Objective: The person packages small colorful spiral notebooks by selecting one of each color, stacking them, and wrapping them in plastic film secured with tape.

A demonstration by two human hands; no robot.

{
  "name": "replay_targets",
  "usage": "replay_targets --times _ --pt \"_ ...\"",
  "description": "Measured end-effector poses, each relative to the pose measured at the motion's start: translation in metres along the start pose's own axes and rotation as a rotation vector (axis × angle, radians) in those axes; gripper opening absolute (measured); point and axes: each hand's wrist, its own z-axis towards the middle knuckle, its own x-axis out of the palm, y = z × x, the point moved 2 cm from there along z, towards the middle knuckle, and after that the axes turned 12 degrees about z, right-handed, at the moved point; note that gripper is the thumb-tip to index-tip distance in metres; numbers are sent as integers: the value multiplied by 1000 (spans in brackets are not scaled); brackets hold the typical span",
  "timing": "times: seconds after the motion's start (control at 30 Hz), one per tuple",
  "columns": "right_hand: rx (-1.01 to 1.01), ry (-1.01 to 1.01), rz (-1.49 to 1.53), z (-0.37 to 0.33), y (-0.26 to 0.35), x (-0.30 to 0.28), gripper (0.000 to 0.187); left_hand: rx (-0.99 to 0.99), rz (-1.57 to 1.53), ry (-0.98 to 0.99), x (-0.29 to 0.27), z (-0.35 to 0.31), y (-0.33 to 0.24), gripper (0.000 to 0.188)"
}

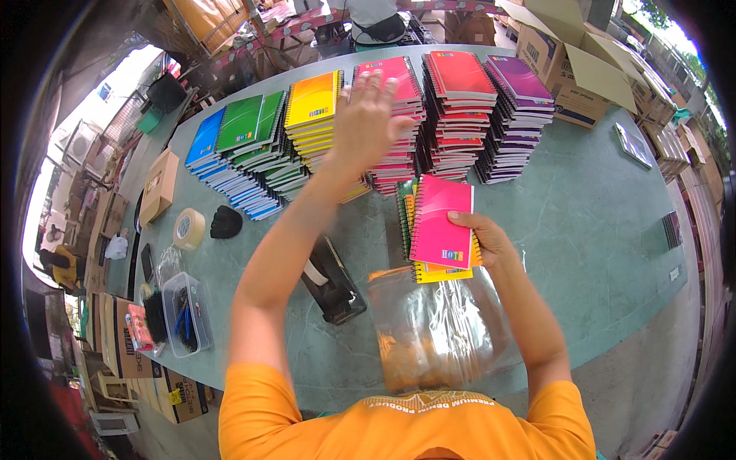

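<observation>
My right hand [484, 236] grips a small bundle of spiral notebooks, thumb on top. A pink notebook [443, 218] lies uppermost, with a yellow notebook [445, 275] and a green one showing under it. Reaching far forward, my left hand [368, 119] has its fingers stretched out over the tall stack of pink notebooks [402, 77]; whether it touches the top cover I cannot tell. To its left stands a stack of yellow notebooks [313, 100], to its right a stack of red ones [460, 73]. Clear plastic bags [445, 337] lie below the bundle.
Green notebooks [239, 123], blue notebooks [203, 138] and purple notebooks [520, 80] stand in stacks along the grey-green table [598, 230]. Nearer are a tape dispenser [335, 284], a tape roll [188, 228], a black cap-like item [226, 222] and a plastic tub [185, 314]. Cardboard boxes [579, 92] sit back right.
</observation>
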Motion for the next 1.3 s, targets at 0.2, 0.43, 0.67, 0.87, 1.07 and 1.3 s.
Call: replay_targets --times 0.2,0.43,0.67,0.87,1.07,1.3 --pt "-11 142 226 -10 17 -11 71 -134 -180 -197 -26 2 -3 18" --pt "-277 90 133 -40 43 -46 43 224 -433 152 -55 22 -123 38" --pt "-255 148 168 -74 55 -56 38 -68 -262 67 14 65 -71 23" --pt "-242 200 330 -93 73 -67 43 482 -411 224 -100 -3 -179 25" --pt "-231 183 379 -106 75 -98 45 192 -653 166 -92 8 -174 26" --pt "-132 343 324 -142 89 -91 48 290 -1307 635 -74 51 -185 36"
